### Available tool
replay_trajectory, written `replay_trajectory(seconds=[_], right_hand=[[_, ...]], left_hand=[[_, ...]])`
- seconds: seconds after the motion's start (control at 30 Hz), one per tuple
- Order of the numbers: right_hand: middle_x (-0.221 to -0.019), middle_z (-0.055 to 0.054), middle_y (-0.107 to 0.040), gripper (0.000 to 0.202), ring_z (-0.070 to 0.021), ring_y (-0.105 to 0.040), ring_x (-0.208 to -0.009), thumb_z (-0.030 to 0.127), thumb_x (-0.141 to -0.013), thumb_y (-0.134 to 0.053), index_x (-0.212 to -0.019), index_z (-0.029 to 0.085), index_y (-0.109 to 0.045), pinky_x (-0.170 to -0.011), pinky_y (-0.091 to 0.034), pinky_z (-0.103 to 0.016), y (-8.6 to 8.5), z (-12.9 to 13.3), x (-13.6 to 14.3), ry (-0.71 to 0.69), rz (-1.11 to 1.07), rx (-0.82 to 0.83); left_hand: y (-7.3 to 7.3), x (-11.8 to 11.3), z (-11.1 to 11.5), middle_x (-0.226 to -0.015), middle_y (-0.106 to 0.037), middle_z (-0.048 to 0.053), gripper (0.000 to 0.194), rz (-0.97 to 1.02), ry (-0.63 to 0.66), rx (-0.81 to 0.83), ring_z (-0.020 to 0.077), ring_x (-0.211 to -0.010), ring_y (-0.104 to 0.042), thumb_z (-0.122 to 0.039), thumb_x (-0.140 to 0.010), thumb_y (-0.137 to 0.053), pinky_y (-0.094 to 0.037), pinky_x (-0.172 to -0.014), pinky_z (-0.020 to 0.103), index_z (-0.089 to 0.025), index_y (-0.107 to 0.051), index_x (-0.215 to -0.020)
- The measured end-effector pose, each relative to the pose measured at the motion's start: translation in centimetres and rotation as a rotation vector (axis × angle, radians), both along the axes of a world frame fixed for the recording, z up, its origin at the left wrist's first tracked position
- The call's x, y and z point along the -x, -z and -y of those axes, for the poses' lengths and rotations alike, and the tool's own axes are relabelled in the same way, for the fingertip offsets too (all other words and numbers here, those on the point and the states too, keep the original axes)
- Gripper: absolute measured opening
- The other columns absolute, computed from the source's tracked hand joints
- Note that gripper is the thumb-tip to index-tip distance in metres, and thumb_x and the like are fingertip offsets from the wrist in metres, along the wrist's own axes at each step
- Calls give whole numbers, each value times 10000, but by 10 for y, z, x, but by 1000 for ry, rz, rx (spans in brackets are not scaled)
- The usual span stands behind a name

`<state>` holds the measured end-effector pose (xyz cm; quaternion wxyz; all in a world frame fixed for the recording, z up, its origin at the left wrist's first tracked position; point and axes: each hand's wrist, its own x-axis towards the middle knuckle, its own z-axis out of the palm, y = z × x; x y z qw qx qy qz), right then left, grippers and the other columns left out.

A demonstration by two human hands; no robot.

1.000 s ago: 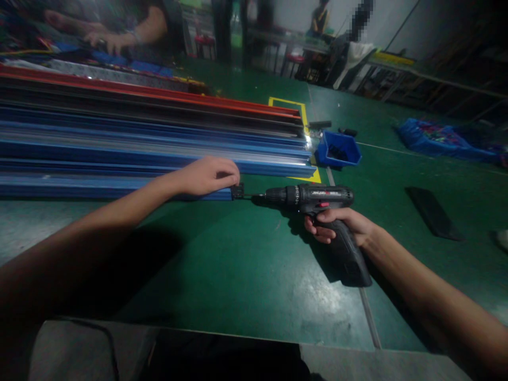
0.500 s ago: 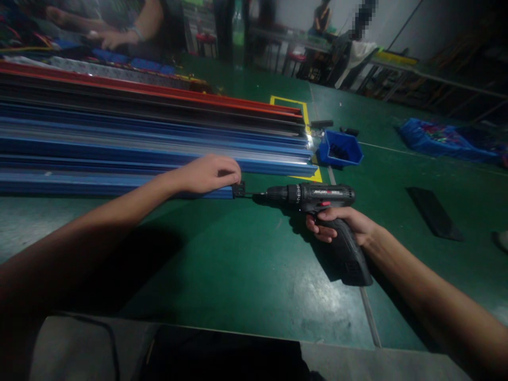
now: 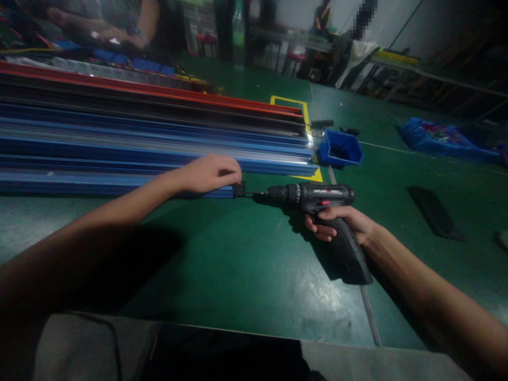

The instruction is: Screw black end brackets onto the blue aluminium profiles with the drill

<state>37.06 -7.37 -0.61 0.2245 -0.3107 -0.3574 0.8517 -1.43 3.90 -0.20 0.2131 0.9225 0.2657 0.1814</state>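
My right hand (image 3: 339,225) is closed around the handle of a black cordless drill (image 3: 325,194), which lies level and points left. From its chuck a thin bit (image 3: 256,194) reaches to a small black end piece (image 3: 239,189) at the tip of a long blue profile (image 3: 206,193). Over that same end bends my left hand (image 3: 212,173), its fingers closed on the profile next to the end piece. The fingertips on the far side are partly hidden.
Behind lie several long blue profiles (image 3: 273,161), black ones and a red one (image 3: 238,99). A blue bin (image 3: 341,149) with dark parts stands beyond the drill. A flat black piece (image 3: 432,211) lies at right. Across the table, a co-worker's hands (image 3: 107,34) handle things.
My hands, the drill and the profile hold almost the same place. The co-worker's arm at the back has shifted slightly.
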Motion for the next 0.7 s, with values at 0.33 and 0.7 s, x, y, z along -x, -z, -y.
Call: replay_trajectory(seconds=[0.33,0.7], right_hand=[[-818,-82,-694,197,-59,-502,-536,209,-900,-702,-968,30,-747,-588,-551,-197,-1,2,2,5,-2,-4],[-886,-107,-720,217,-53,-506,-540,207,-904,-701,-1009,27,-760,-596,-567,-194,0,1,0,13,-1,-11]], left_hand=[[-1,-1,1,-1020,-767,55,352,7,1,3,196,-953,-695,-428,-1032,-509,-492,-902,286,-191,-750,-935],[-2,0,2,-1098,-764,79,370,-32,-52,-32,221,-1008,-694,-436,-1029,-509,-482,-911,315,-178,-763,-1105]])
